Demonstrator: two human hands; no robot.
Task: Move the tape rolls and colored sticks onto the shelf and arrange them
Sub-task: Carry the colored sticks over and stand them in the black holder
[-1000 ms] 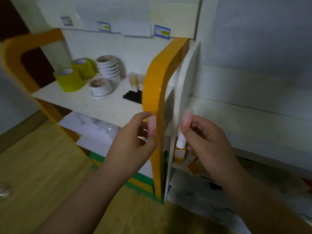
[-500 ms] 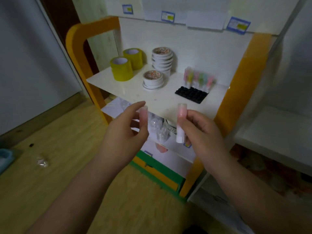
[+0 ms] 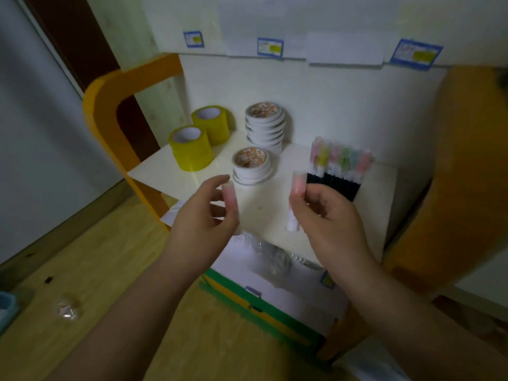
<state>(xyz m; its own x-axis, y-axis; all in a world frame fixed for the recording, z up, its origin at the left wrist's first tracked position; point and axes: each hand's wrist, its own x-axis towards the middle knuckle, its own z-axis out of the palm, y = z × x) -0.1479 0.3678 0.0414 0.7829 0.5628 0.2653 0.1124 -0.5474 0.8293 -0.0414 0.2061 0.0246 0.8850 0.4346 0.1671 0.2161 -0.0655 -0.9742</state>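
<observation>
My left hand (image 3: 202, 224) pinches a pink stick (image 3: 229, 195) upright in front of the white shelf board (image 3: 167, 171). My right hand (image 3: 328, 224) grips a second pink stick (image 3: 297, 185), its white lower end showing below the fingers. On the shelf stand two yellow tape rolls (image 3: 191, 148), a tall stack of white tape rolls (image 3: 265, 125) and a short stack (image 3: 251, 166) in front of it. Several pastel sticks (image 3: 341, 158) stand at the back of a black holder (image 3: 334, 185) on the right side of the board.
Orange side panels (image 3: 107, 105) frame the shelf on the left and right. Below the board lies a lower shelf with clear plastic wrap (image 3: 269, 257) and a green and yellow edge. A crumpled wrapper (image 3: 66, 309) and a blue object (image 3: 7, 309) lie on the wooden floor at left.
The view swung from the shelf's side panel to face the shelf front and came closer. Both hands kept their pink sticks and rose toward the board.
</observation>
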